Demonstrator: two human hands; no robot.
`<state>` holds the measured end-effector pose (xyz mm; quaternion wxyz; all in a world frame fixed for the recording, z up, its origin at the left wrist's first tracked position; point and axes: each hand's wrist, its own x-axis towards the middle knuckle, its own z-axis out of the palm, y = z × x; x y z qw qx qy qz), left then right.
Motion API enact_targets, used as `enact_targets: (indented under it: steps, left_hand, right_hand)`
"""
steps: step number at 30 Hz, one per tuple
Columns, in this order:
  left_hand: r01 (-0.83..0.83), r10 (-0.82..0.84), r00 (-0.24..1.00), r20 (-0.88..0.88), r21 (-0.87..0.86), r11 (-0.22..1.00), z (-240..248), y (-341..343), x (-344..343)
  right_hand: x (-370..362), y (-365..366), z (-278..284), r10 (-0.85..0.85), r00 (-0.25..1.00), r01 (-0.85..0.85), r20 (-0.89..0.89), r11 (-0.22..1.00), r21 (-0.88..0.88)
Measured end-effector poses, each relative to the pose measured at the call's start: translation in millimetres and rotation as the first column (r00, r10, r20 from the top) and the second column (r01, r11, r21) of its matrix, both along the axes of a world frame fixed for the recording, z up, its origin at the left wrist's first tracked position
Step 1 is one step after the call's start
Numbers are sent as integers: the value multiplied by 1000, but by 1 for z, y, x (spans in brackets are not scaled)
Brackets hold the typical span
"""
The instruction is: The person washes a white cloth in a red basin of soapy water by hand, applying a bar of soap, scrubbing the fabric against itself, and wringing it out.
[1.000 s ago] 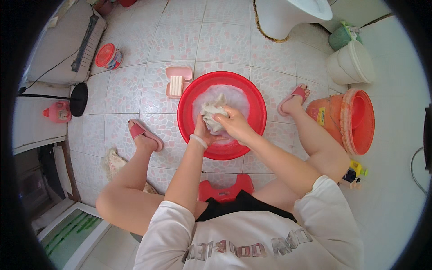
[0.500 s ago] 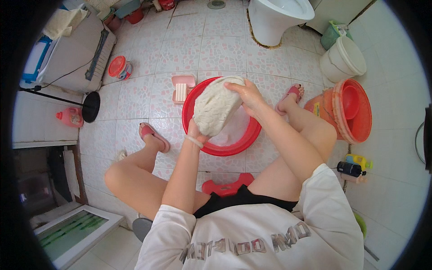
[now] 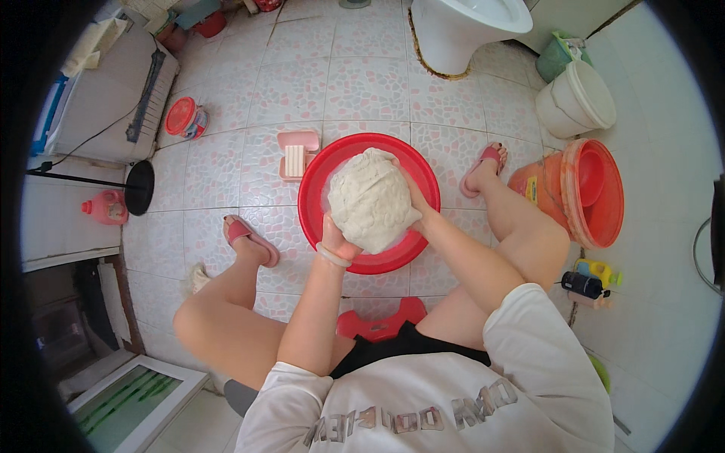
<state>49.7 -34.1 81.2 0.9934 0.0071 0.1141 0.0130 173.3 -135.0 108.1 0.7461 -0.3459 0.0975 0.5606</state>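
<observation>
Over a round red basin [image 3: 365,266] on the floor, I hold a bunched off-white piece of cloth [image 3: 370,200] that looks wet. My left hand [image 3: 340,238] grips it from the lower left, and my right hand [image 3: 417,199] is around its right side. The fingers of both hands are partly hidden under the bundle. Pale, sudsy liquid shows in the basin around the cloth. Just left of the basin, a ribbed white bar of soap [image 3: 295,161] sits in an opened pink soap box [image 3: 300,139].
A red plastic stool [image 3: 381,321] is beneath me. Orange bucket [image 3: 596,226], white bucket [image 3: 578,98] and bottles [image 3: 583,285] stand along the right wall. Further off are a toilet [image 3: 461,34], a red-lidded tub [image 3: 181,117] and a white appliance [image 3: 113,98] at left.
The cloth has come down lower over the basin and turned, now a rounder bundle. My right hand has shifted from its top edge to its right side.
</observation>
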Motion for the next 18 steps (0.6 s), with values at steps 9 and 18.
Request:
enact_targets:
  steps: [9,18]
  left_hand:
    - [181,-176,960,-217,6,983,-35,-5,-18]
    - [130,-147,982,-118,-145,981,-30,0,-16]
  right_hand:
    - [17,0,-8,21,984,-2,179,994,-106]
    - [-26,8,29,314,665,-193,678,949,-250]
